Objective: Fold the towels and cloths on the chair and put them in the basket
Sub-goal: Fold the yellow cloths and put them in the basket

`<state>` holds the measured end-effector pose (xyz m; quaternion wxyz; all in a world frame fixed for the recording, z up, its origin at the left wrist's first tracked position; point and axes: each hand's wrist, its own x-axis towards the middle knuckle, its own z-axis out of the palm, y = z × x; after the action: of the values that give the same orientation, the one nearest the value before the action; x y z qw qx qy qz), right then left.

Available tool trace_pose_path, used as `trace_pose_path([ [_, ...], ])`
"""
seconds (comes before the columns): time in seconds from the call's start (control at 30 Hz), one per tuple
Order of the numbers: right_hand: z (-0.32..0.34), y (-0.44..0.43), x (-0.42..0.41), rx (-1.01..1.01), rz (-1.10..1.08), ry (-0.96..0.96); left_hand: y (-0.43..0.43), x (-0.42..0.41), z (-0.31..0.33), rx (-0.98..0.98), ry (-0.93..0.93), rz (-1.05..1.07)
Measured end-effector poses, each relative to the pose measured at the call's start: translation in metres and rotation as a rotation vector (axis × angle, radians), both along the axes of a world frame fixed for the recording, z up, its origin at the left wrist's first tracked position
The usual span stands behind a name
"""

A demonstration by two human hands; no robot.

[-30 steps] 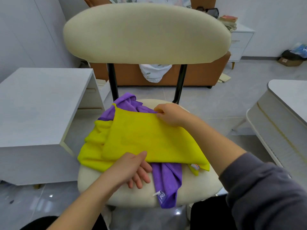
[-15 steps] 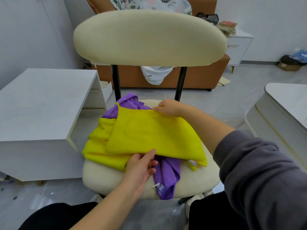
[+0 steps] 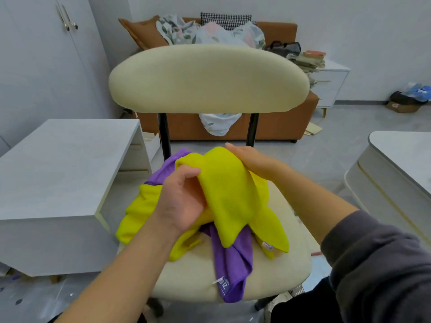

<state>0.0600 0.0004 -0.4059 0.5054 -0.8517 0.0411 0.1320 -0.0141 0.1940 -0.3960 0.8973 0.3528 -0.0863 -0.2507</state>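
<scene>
A cream chair (image 3: 275, 271) stands right in front of me. On its seat lies a purple cloth (image 3: 235, 264) with a white tag, hanging over the front edge. A yellow cloth (image 3: 231, 194) is lifted above the seat, folded over and drooping. My left hand (image 3: 179, 201) grips its near edge, thumb on top. My right hand (image 3: 251, 159) holds its far top edge. A second yellow cloth (image 3: 137, 215) lies bunched on the seat's left side. A white latticed edge (image 3: 296, 290), possibly the basket, peeks out under the seat at lower right.
A white side table (image 3: 58, 164) stands close on the left. A white rounded table (image 3: 401, 164) is on the right. Behind the chair is a brown sofa (image 3: 279, 127) piled with fabric, and a white cabinet (image 3: 331, 87) with books.
My left hand has lifted the yellow cloth's near edge up and toward the right hand, folding it over. The cloth now hangs raised instead of lying flat. The view tilted upward.
</scene>
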Motion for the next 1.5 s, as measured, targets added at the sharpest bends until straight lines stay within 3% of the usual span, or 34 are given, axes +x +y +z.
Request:
trace_pose_path([
  [0.1,0.021,-0.011,-0.02,0.392,0.007,0.243,0.013,0.011,0.025,-0.044,-0.092,-0.08],
  [0.17,0.03,-0.02,-0.034,0.528,0.052,0.358,0.02,0.018,0.036,-0.033,-0.098,-0.108],
  [0.3,0.035,-0.033,-0.054,0.617,0.063,0.4,0.027,0.023,0.056,0.058,-0.142,-0.137],
  [0.43,0.022,-0.032,-0.066,0.566,0.14,0.452,0.028,0.024,0.065,0.038,-0.113,-0.203],
  [0.53,0.013,-0.026,-0.073,0.672,0.241,0.482,0.031,0.022,0.067,-0.029,-0.061,-0.295],
  [0.73,0.007,-0.002,-0.09,0.902,0.287,0.393,0.036,0.022,0.064,-0.111,-0.172,-0.322],
  [0.87,0.006,0.006,-0.094,1.123,0.261,0.169,0.047,0.027,0.068,-0.051,-0.29,-0.148],
  [0.97,0.01,0.006,-0.097,1.209,0.157,0.025,0.048,0.031,0.068,0.041,-0.268,-0.185],
  [1.03,0.014,0.005,-0.1,1.215,0.102,-0.016,0.055,0.035,0.064,0.066,-0.333,-0.18],
  [1.13,0.022,0.003,-0.106,1.196,0.103,-0.019,0.062,0.04,0.061,0.072,-0.226,-0.15],
  [1.27,0.031,0.0,-0.115,1.039,-0.046,-0.019,0.065,0.032,0.06,0.087,-0.206,-0.317],
  [1.37,0.036,-0.004,-0.116,0.912,-0.168,-0.036,0.055,0.021,0.057,0.431,-0.175,-0.06],
  [1.5,0.039,-0.008,-0.117,0.772,-0.305,-0.031,0.049,0.023,0.039,0.696,-0.155,0.17],
])
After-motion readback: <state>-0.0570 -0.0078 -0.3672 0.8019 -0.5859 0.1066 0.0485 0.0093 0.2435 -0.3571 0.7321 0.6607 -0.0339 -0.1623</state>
